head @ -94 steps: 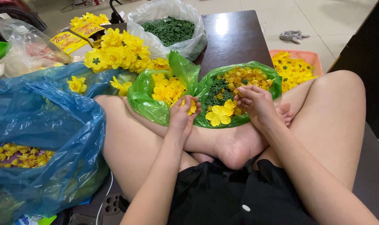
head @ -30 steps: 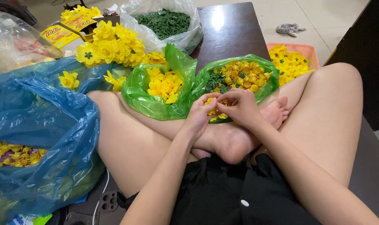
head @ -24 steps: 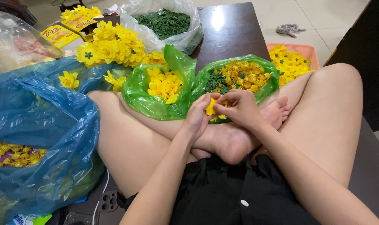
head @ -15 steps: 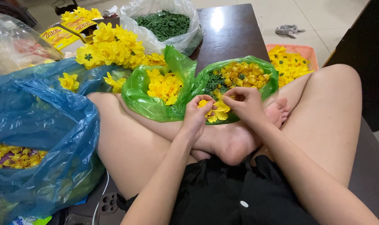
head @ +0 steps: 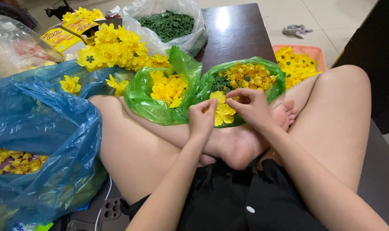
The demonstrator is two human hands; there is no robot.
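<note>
I sit cross-legged with both hands over my ankles. My left hand (head: 201, 116) and my right hand (head: 251, 105) meet on a yellow artificial flower (head: 220, 110), pinching it between their fingertips. Just behind the hands lies a green plastic bag (head: 278, 87) of small yellow flower centres with some green bits. To its left a second green bag (head: 148, 102) holds yellow petals.
A big blue plastic bag (head: 40, 128) with yellow pieces lies at my left. Behind stand a pile of finished yellow flowers (head: 113, 47), a clear bag of green pieces (head: 169, 23), an orange tray of yellow flowers (head: 299, 60) and a dark wooden table (head: 237, 30).
Earlier the hands were apart, each picking in a green bag. They have come together over my ankles, now working a yellow flower between them.
</note>
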